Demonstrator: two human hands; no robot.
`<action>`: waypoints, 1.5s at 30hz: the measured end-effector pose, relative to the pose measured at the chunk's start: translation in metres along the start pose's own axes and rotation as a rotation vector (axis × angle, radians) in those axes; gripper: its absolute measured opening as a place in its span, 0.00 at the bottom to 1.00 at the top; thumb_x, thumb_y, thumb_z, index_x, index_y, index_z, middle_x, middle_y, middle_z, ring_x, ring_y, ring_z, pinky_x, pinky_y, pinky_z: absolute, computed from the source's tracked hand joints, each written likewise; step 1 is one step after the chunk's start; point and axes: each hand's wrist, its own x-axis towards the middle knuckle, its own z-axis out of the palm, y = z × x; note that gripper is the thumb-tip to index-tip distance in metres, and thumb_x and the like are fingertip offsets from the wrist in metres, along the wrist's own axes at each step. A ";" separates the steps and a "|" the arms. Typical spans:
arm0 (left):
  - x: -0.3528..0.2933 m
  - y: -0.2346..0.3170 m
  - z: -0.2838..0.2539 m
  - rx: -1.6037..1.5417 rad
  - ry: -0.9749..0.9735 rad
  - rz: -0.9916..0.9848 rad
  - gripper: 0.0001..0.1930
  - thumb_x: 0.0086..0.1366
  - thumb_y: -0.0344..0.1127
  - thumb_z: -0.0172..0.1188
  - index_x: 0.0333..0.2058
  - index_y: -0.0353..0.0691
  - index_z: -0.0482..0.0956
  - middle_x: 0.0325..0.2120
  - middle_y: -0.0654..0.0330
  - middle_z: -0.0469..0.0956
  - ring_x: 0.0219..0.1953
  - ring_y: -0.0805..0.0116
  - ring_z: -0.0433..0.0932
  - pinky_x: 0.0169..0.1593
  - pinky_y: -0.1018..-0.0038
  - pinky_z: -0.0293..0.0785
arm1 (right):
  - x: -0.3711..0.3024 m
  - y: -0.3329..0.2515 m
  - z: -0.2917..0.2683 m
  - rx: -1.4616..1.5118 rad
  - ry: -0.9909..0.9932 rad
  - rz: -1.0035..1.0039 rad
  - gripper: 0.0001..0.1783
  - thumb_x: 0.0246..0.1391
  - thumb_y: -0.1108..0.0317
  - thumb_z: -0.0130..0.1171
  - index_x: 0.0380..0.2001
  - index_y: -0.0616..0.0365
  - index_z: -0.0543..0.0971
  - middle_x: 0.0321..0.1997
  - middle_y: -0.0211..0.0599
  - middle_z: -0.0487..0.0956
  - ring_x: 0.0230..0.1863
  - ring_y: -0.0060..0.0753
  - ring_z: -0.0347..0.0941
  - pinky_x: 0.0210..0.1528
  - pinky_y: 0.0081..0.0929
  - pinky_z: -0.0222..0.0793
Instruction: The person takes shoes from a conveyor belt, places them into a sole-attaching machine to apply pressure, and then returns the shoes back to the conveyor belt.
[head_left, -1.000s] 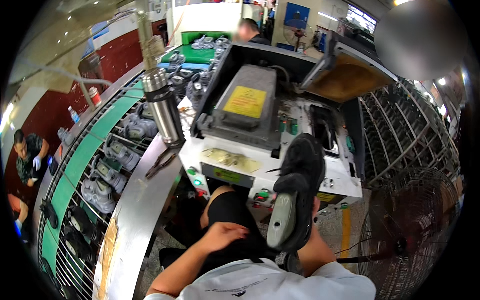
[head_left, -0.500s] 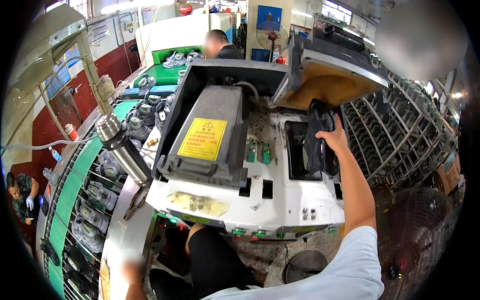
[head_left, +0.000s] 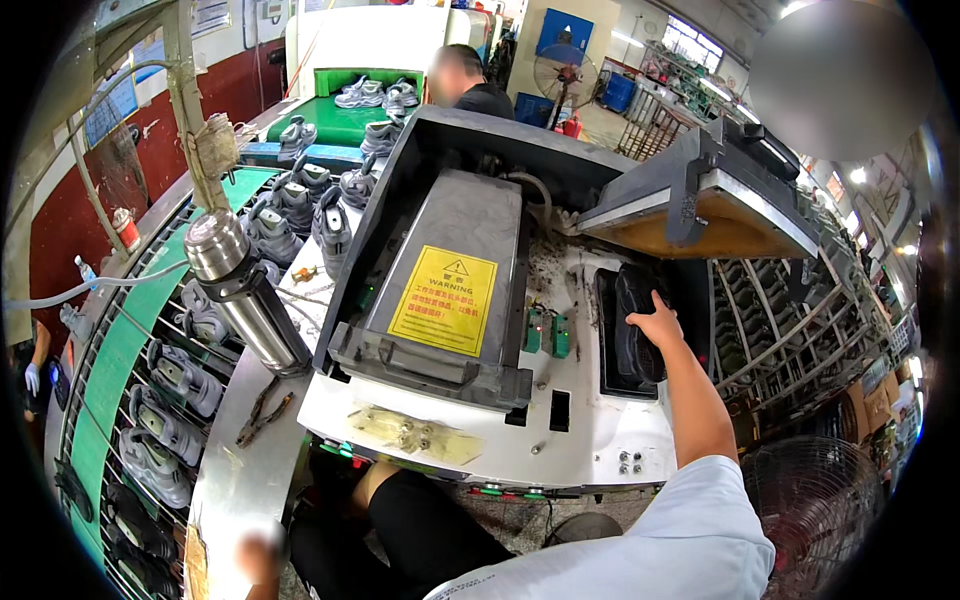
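Note:
My right hand (head_left: 657, 325) is closed around a black shoe (head_left: 632, 290). The shoe lies lengthwise in the dark rectangular recess (head_left: 607, 375) on the white machine top. Above it hangs a raised lid (head_left: 760, 190) with a tan underside, tilted over the recess. My left hand (head_left: 258, 560) is low at the left, near the metal ledge (head_left: 235, 490); it is blurred, so its fingers cannot be made out.
A grey cover (head_left: 450, 240) with a yellow label fills the machine's middle. On the ledge are a steel flask (head_left: 245, 295) and pliers (head_left: 266, 412). A green-striped conveyor (head_left: 125, 350) carries grey shoes (head_left: 185, 380). Racks (head_left: 790, 330) and a fan (head_left: 812, 505) stand right. A co-worker (head_left: 472, 85) is beyond.
The black shoe has gone from tilted at the recess's edge to lying down in it, my right hand still on it. The whole view has shifted slightly.

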 end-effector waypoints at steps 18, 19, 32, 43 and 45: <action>0.186 0.267 -0.354 -1.686 -0.767 0.570 0.18 0.65 0.48 0.51 0.39 0.38 0.80 0.35 0.49 0.80 0.41 0.49 0.79 0.45 0.61 0.74 | -0.259 0.219 0.112 0.961 0.750 -0.185 0.06 0.54 0.75 0.51 0.30 0.58 0.64 0.28 0.27 0.58 0.31 0.23 0.54 0.37 0.26 0.57; 0.182 0.296 -0.371 -1.701 -0.874 0.733 0.19 0.67 0.48 0.48 0.39 0.38 0.79 0.34 0.47 0.80 0.39 0.45 0.77 0.45 0.59 0.73 | -0.273 0.248 0.134 1.205 0.713 0.105 0.07 0.55 0.71 0.52 0.31 0.56 0.64 0.28 0.27 0.59 0.31 0.23 0.55 0.36 0.26 0.57; 0.177 0.281 -0.359 -1.812 -0.912 0.327 0.16 0.65 0.45 0.52 0.34 0.37 0.80 0.29 0.47 0.79 0.33 0.48 0.79 0.38 0.57 0.73 | -0.307 0.288 0.243 1.289 -0.283 0.221 0.08 0.48 0.63 0.59 0.26 0.55 0.74 0.21 0.27 0.68 0.21 0.25 0.62 0.26 0.24 0.61; 0.001 -0.057 -0.188 -0.883 -0.259 -1.064 0.13 0.61 0.37 0.52 0.24 0.33 0.79 0.22 0.47 0.77 0.25 0.48 0.76 0.32 0.61 0.72 | -0.314 -0.182 0.187 0.810 0.468 -1.196 0.24 0.44 0.70 0.63 0.47 0.64 0.71 0.47 0.50 0.74 0.49 0.55 0.69 0.55 0.45 0.63; -0.036 -0.089 -0.189 -0.813 -0.371 -1.267 0.13 0.60 0.36 0.52 0.23 0.33 0.78 0.21 0.47 0.77 0.25 0.49 0.76 0.32 0.61 0.72 | -0.264 -0.259 0.155 0.589 0.572 -1.056 0.28 0.45 0.66 0.62 0.51 0.61 0.70 0.54 0.49 0.73 0.55 0.53 0.68 0.58 0.47 0.61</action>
